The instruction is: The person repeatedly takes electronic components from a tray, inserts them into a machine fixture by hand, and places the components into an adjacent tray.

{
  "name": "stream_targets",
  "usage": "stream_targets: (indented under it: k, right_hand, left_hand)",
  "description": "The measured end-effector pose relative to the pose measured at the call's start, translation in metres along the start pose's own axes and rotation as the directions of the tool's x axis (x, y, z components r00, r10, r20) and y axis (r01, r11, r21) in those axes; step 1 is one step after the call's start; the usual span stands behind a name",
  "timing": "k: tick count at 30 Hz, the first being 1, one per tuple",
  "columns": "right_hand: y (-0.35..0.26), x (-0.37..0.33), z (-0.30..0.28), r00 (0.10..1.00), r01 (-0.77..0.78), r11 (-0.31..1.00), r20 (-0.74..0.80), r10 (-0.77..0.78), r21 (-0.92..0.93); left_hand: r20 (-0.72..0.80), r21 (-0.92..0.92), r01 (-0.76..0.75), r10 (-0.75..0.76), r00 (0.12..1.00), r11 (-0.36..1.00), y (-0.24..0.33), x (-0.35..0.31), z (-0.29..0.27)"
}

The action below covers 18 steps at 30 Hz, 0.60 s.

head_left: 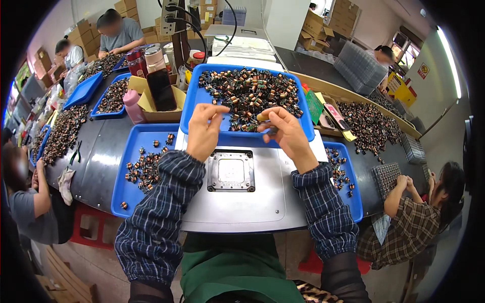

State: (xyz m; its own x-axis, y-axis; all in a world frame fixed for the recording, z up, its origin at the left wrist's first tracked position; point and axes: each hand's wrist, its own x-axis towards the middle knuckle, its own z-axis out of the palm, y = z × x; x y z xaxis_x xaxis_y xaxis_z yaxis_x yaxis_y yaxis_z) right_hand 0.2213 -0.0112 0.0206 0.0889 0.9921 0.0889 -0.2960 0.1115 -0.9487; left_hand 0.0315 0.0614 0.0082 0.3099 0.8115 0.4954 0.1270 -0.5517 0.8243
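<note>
A blue tray (190,99) stands before me, heaped with small copper-wound coils (257,93). Over its near left corner is my left hand (204,130), fingers curled, with index finger and thumb close together; anything between them is too small to make out. My right hand (289,135) is bent over the near right part of the tray, thumb and fingers drawn together. A small dark blurred thing shows at its fingertips, and a yellowish cover sits on one finger. Below both hands, a square metal fixture (231,170) is set into a silver machine top (242,207).
Blue trays with scattered coils flank the machine on the left (123,174) and right (357,202). A pink bottle (133,106) and a dark phone (161,90) stand beyond the left tray. Coil heaps (371,123) cover the side tables, where several people work.
</note>
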Motion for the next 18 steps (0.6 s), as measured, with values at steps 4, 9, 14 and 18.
stream_targets:
  k: [4,9,14,18]
  right_hand:
    - [0.003,0.012,0.003,0.981,0.167,0.662,0.059,-0.182,-0.731]
    - [0.017,0.031,-0.002,0.922,0.354,0.26,0.288,-0.259,-0.898]
    - [0.014,0.025,-0.008,0.941,0.176,0.571,-0.033,-0.336,-0.802]
    - [0.003,0.012,0.004,0.975,0.105,0.783,-0.092,-0.202,-0.613]
  left_hand:
    - [0.143,-0.205,0.214,-0.188,0.972,0.955,0.012,-0.027,-0.012]
    - [0.258,0.058,0.041,-0.055,0.965,0.997,0.015,-0.056,-0.022]
    - [0.403,0.193,-0.194,0.102,0.91,0.962,0.02,-0.067,-0.017]
    - [0.46,0.248,-0.366,0.223,0.859,0.897,0.018,-0.063,-0.014]
